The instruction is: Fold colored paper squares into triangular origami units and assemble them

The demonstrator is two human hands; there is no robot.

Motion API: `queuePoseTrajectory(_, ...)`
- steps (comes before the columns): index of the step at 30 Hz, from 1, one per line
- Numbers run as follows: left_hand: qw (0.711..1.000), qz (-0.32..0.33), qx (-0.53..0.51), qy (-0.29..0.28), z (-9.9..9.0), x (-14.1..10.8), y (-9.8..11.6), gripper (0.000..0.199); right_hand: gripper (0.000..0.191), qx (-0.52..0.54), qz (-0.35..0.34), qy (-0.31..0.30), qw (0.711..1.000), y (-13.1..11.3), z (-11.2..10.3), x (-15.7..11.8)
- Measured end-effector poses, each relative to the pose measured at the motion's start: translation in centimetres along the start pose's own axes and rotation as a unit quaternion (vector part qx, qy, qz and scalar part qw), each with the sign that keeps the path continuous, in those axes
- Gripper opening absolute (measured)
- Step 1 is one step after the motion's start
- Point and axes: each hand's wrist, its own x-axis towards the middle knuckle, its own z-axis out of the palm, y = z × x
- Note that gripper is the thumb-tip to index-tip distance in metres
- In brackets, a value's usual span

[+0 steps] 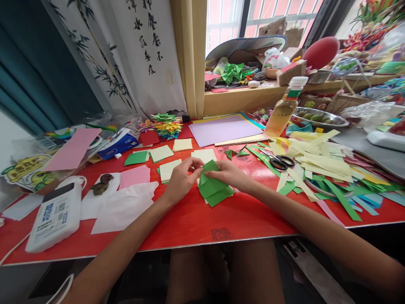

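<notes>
A creased sheet of green paper [216, 188] is held between my two hands above the red table. My left hand [185, 174] pinches its upper left edge, thumb and fingers together. At the upper right edge my right hand [226, 172] grips the same sheet. Under it, pale cream paper shows at the edges. Just behind my hands lie cream paper squares [204, 155] and small folded green pieces [236, 153]. Black-handled scissors [281, 162] rest to the right of my right hand.
Cut paper strips [325, 162] cover the right side, near a bottle [282, 109] and a metal bowl [322, 117]. Large lilac sheets [226, 130] lie at the back. On the left are a white device [57, 217], white tissue [123, 209] and pink paper [134, 176].
</notes>
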Motion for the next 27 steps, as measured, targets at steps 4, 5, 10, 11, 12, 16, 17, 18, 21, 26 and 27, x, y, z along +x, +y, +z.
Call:
queuePoseTrajectory(4,1.000,-0.023,-0.015,-0.005,-0.03,-0.05,0.03,0.009,0.016,-0.062,-0.047,0.012,0.997,0.36,0.02,0.17)
queuePoseTrajectory(5,0.999,-0.028,-0.016,-0.006,-0.04,-0.06,0.05,0.009,0.016,-0.071,-0.059,0.017,0.996,0.44,0.02,0.20)
queuePoseTrajectory(10,0.999,-0.040,-0.010,-0.021,0.12,-0.05,-0.05,0.013,0.020,-0.076,-0.070,0.045,0.994,0.61,-0.01,0.25)
queuePoseTrajectory(11,0.999,-0.043,-0.011,-0.026,0.18,-0.04,-0.10,0.013,0.021,-0.075,-0.068,0.049,0.994,0.61,-0.03,0.25)
queuePoseTrajectory(12,0.998,-0.045,-0.014,-0.033,0.22,-0.02,-0.13,0.014,0.022,-0.070,-0.068,0.052,0.994,0.61,-0.05,0.24)
queuePoseTrajectory(16,0.996,-0.057,-0.034,-0.055,0.28,0.03,-0.19,0.018,0.023,-0.036,-0.058,0.059,0.996,0.57,-0.20,0.22)
queuePoseTrajectory(17,0.996,-0.059,-0.041,-0.058,0.26,0.03,-0.18,0.018,0.022,-0.028,-0.055,0.064,0.996,0.56,-0.27,0.24)
queuePoseTrajectory(18,0.995,-0.062,-0.049,-0.061,0.25,0.04,-0.17,0.019,0.022,-0.020,-0.054,0.072,0.996,0.56,-0.35,0.27)
queuePoseTrajectory(21,0.993,-0.063,-0.067,-0.070,0.23,0.03,-0.11,0.021,0.021,0.027,-0.054,0.095,0.994,0.59,-0.66,0.41)
queuePoseTrajectory(26,0.993,-0.080,-0.068,-0.056,0.25,-0.02,-0.06,0.024,0.020,0.084,-0.051,0.095,0.991,0.64,-0.78,0.59)
queuePoseTrajectory(27,0.993,-0.086,-0.065,-0.053,0.25,-0.03,-0.09,0.023,0.019,0.082,-0.046,0.088,0.992,0.63,-0.71,0.60)
